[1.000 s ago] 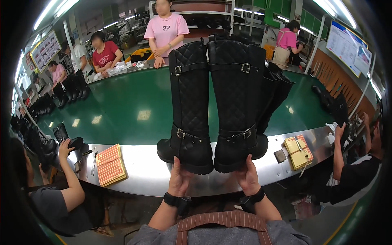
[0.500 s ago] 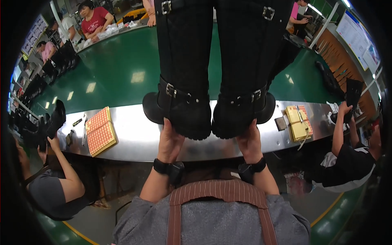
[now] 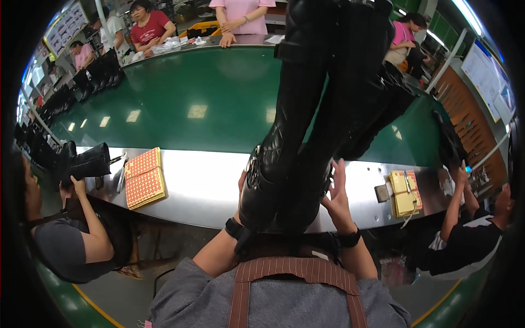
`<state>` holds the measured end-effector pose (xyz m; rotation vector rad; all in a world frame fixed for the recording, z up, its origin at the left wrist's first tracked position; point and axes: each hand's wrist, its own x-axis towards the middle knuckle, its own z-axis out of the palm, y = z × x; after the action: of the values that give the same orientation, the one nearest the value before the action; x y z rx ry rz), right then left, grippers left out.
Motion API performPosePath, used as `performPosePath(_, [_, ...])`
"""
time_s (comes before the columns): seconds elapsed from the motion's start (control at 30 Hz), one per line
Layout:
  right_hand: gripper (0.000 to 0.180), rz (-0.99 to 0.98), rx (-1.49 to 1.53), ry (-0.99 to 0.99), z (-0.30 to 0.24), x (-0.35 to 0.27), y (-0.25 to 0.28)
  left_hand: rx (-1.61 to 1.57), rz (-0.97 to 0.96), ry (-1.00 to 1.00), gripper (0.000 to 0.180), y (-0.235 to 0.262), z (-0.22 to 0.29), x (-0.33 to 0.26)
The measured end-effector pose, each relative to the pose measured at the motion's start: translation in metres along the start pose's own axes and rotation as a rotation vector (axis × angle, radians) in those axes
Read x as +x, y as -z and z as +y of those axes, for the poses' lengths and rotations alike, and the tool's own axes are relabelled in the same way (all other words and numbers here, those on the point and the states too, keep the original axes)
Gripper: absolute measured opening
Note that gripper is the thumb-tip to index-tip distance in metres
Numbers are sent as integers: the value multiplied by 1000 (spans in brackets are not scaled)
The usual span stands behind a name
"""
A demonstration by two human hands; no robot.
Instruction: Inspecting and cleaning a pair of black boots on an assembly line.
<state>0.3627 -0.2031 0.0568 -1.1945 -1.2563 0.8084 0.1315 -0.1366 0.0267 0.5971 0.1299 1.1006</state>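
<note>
Two tall black boots tilt over the metal edge in front of me, their feet close together. The left boot (image 3: 298, 93) has a quilted shaft with a strap and buckle at the ankle. The shaft of the right boot (image 3: 355, 71) leans beside it, its foot partly hidden. My left hand (image 3: 241, 191) grips the left boot's outer ankle side, with most of its fingers hidden behind the boot. Beside the right boot's ankle buckle, my right hand (image 3: 340, 202) is open, fingers stretched and apart; whether the fingertips touch the boot is hard to tell.
A green work surface (image 3: 180, 126) has a metal rim (image 3: 202, 180). Patterned card stacks lie left (image 3: 145, 180) and right (image 3: 403, 197), the right one by a small dark block (image 3: 381, 192). More boots (image 3: 383, 115) stand behind mine. Co-workers handle boots on both sides; others stand across.
The boots have turned from heels facing me to a side view, tilted and moved nearer. My right hand has loosened from the heel and spread its fingers. My left hand has shifted to the ankle side.
</note>
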Motion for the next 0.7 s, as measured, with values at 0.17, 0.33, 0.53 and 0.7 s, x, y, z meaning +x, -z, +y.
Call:
performPosePath(0.17, [123, -443, -272, 64, -26, 19, 40, 272, -32, 28, 48, -28, 5, 3])
performPosePath(0.33, [109, -676, 115, 133, -65, 53, 57, -271, -114, 345, 42, -33, -6, 0])
performPosePath(0.53, [73, -540, 17, 28, -88, 31, 41, -313, -124, 712, 39, -16, 5, 15])
performPosePath(0.7, [44, -238, -224, -76, -83, 21, 29, 529, 69, 312, 78, -22, 75, 42])
